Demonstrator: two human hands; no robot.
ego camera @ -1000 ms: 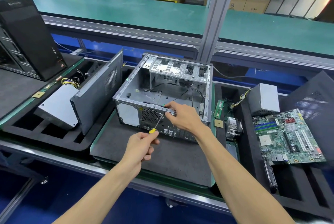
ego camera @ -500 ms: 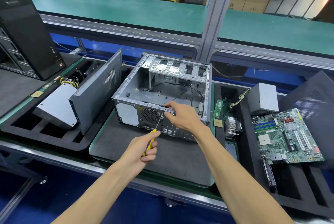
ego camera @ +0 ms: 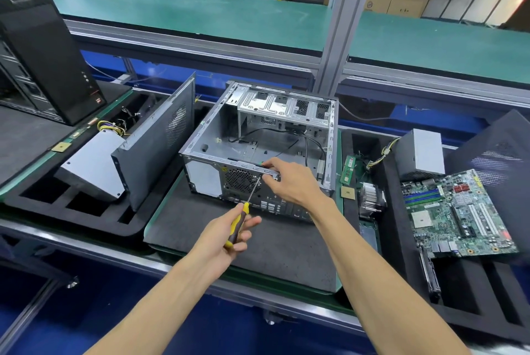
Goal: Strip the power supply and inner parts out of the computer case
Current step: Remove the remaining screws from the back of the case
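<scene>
The computer case lies open-side-up on the worktop. The left hand grips a screwdriver whose shaft runs up and away to the near rear panel. The right hand, nearer the case, pinches its upper rear rail.

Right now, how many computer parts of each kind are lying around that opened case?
Power supplies: 2, one left, one right
Motherboards: 1
Side panels: 2, left and right
Memory sticks: 1
Processor chips: 2, left and right
Heatsinks: 1
Total: 9
</scene>
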